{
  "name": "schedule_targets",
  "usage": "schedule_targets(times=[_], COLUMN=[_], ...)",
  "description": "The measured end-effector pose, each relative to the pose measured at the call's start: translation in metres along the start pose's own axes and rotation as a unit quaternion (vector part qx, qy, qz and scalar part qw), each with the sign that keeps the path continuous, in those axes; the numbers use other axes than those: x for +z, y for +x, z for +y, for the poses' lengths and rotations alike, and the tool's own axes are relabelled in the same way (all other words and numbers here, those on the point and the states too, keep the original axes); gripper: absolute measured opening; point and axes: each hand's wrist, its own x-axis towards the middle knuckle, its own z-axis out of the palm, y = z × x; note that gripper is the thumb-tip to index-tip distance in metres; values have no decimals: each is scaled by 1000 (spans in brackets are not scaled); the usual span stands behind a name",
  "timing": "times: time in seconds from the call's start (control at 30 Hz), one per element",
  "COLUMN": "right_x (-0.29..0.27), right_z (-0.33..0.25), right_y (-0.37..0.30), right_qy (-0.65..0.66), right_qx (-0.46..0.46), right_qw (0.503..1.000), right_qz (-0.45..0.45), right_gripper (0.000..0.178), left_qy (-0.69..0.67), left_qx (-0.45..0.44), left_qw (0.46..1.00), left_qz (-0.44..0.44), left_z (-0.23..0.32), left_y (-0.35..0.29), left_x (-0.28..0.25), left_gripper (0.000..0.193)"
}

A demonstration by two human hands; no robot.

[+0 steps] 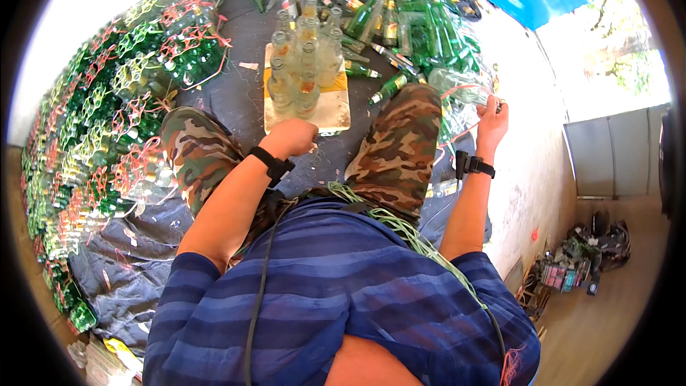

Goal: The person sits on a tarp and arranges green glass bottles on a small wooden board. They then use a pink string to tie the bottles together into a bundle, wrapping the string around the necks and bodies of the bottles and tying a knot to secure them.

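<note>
My left hand (289,138) is closed in a fist, just in front of a low block (330,111) with a worn pale and yellow top. Whatever is inside those fingers is hidden. Several clear glass bottles (307,78) stand upright and close together on the block, between my knees. Off to the right, beyond my right knee, my right hand (493,123) is raised with its fingers pinched on a pink plastic string (468,87). One length of the string loops left from the fingers, and another hangs below. A large clear bottle (457,84) lies near that hand.
A heap of loose green and clear bottles (429,28) lies at the back right. Along the left stand many bottles bundled with red and green string (132,43). A dark sheet (128,257) covers the floor. Green strings (421,243) hang across my shirt. A whitish wall (529,129) borders the right.
</note>
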Motion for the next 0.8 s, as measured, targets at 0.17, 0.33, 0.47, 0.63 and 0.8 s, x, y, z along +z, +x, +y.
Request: schedule_targets(times=[0.17, 0.33, 0.47, 0.63, 0.8], right_x=[14, 23, 38, 72, 98], right_z=[-30, -74, -105, -117, -130], right_y=[11, 10, 0, -28, -55], right_qy=[49, 78, 64, 16, 29], right_qx=[-68, -122, -116, -151, -153], right_qw=[996, 988, 984, 970, 947], right_qz=[-19, -58, -117, -188, -280], right_gripper=[24, 23, 23, 23, 23], left_qy=[-1, 5, 3, 2, 7], left_qx=[14, 6, 10, 10, 8], left_qw=[1000, 1000, 1000, 1000, 1000], left_qz=[5, -3, -1, -5, -8], left_z=[-2, -7, -4, -3, -5], left_y=[1, 7, 4, 6, 11], left_x=[-1, 5, 5, 4, 9], left_gripper=[23, 28, 27, 24, 22])
